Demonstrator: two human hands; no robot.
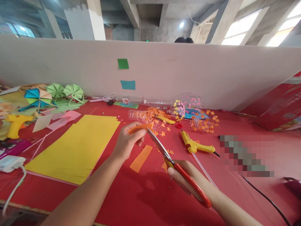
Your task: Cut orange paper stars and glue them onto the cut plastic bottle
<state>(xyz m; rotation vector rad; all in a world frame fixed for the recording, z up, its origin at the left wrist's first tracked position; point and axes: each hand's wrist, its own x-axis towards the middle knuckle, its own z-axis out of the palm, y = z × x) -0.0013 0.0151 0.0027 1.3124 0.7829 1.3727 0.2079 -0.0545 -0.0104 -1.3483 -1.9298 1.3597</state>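
Between the thumb and fingers of my left hand (128, 139) is a folded strip of orange paper (138, 128). My right hand (183, 175) grips red-handled scissors (162, 149), their blades pointing up and left. The blade tips meet the end of the orange strip beside my left thumb; whether they are cutting into it I cannot tell. Below my left hand a flat orange paper piece (141, 158) lies on the red table (150, 194). Several small orange paper stars (164, 166) lie near the scissors.
Yellow sheets (77, 146) are stacked at left, near folded paper umbrellas (56, 91). A yellow glue gun (195, 144) with its cord lies right; another glue gun (16, 124) is far left. Clear plastic bottles (157, 103) and star-covered plastic pieces (204, 121) sit before the white partition (150, 69).
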